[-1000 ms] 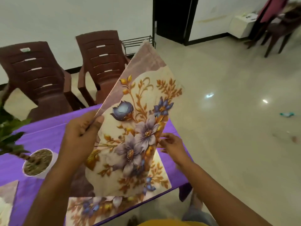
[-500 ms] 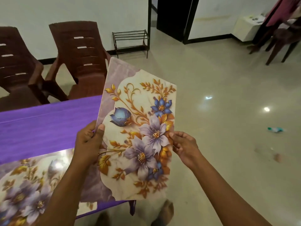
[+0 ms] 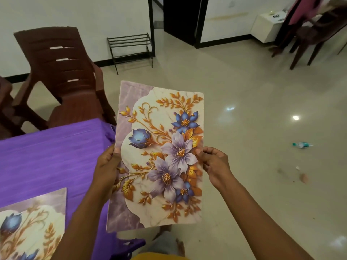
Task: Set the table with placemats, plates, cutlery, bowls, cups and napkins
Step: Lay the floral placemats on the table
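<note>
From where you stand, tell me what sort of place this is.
Likely a home dining area: a table under a purple tablecloth, brown plastic chairs beside it, floral placemats, tiled floor.

The placemat (image 3: 159,156) held up in the air hides part of the purple table (image 3: 47,156), so its right edge and near corner cannot be seen. The left hand (image 3: 107,166) has its fingers behind the mat, and only the thumb shows. The right hand (image 3: 214,164) hides most of its fingers the same way. A second mat (image 3: 33,226) lies on the table, blurry and cut off by the left and near edges. A second chair (image 3: 5,109) is cut off at the far left. The small thing on the floor (image 3: 301,145) at the right is too small to tell. Feet (image 3: 169,239) show a little under the mat.
</note>
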`<state>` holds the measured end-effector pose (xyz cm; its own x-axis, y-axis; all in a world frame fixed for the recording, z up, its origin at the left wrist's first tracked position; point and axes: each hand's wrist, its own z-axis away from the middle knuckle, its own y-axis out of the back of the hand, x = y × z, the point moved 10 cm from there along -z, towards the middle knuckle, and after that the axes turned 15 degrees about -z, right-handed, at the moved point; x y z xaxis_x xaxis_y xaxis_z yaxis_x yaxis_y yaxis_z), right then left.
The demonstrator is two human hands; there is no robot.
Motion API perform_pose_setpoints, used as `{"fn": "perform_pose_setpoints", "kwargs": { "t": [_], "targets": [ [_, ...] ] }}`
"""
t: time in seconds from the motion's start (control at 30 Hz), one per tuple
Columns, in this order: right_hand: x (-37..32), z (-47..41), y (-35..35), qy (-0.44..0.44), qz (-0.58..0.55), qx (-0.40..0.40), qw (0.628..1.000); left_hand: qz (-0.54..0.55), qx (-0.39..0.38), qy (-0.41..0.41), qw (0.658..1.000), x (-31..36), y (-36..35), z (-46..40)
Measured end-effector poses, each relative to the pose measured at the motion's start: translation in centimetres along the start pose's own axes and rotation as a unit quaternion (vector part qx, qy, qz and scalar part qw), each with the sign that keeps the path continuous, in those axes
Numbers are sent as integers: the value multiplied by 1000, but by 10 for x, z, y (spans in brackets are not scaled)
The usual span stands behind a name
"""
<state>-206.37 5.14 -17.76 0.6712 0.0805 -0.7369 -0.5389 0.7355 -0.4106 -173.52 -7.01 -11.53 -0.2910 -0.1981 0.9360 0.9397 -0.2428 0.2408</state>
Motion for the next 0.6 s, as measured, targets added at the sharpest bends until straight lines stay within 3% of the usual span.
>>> {"fn": "perform_pose_setpoints", "kwargs": {
  "t": [0.23, 0.4, 0.6],
  "targets": [
    [-53, -74, -6, 33, 8, 26, 999, 10, 12, -7, 1000, 13, -38, -72],
    [-81, -133, -39, 61, 81, 52, 993, -24, 101, -17, 994, 26, -31, -131],
    [-125, -196, -104, 88, 154, -5, 984, -35, 186, -43, 981, 55, -18, -191]
  ]
}}
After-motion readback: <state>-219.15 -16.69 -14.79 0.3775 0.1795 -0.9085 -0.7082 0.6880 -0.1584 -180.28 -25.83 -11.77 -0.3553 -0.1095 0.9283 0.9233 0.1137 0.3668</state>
